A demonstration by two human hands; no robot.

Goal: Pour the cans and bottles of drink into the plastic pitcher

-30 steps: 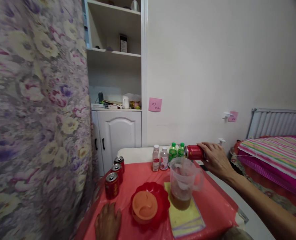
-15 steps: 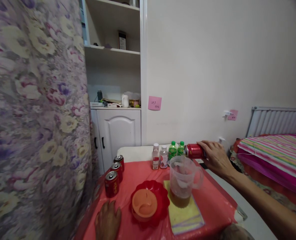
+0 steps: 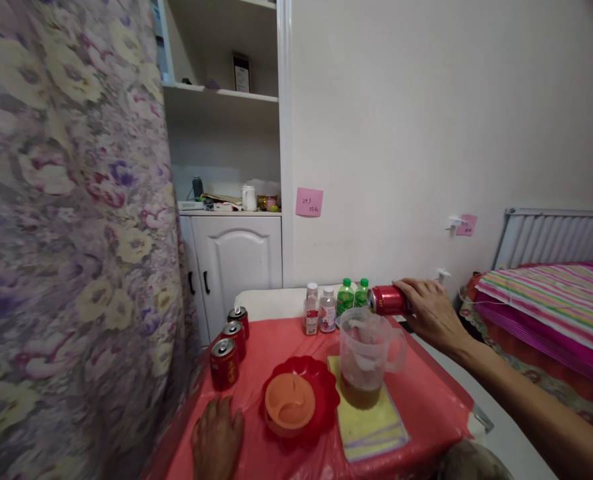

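My right hand (image 3: 430,313) grips a red drink can (image 3: 387,301) tipped on its side, its top end over the rim of a clear plastic measuring jug (image 3: 361,363). Brown liquid (image 3: 360,393) fills the bottom of the jug, which stands on a yellow cloth or sheet (image 3: 371,433). My left hand (image 3: 218,433) lies flat on the red table cover, fingers stretched out, holding nothing. Just beyond its fingertips is the nearest of three upright cans (image 3: 225,365). Between my left hand and the jug, an orange divided bowl (image 3: 290,403) sits in a red scalloped dish (image 3: 323,393).
Two small pale bottles (image 3: 327,312) and two green-capped bottles (image 3: 345,298) stand behind the jug at the table's far side. A floral curtain (image 3: 76,233) hangs at the left, by a white cabinet (image 3: 241,260). A bed (image 3: 566,293) is at the right.
The view has shifted slightly. My right hand keeps the can tipped over the jug; the thin stream seen at its mouth earlier is hard to make out now. My left hand stays put.
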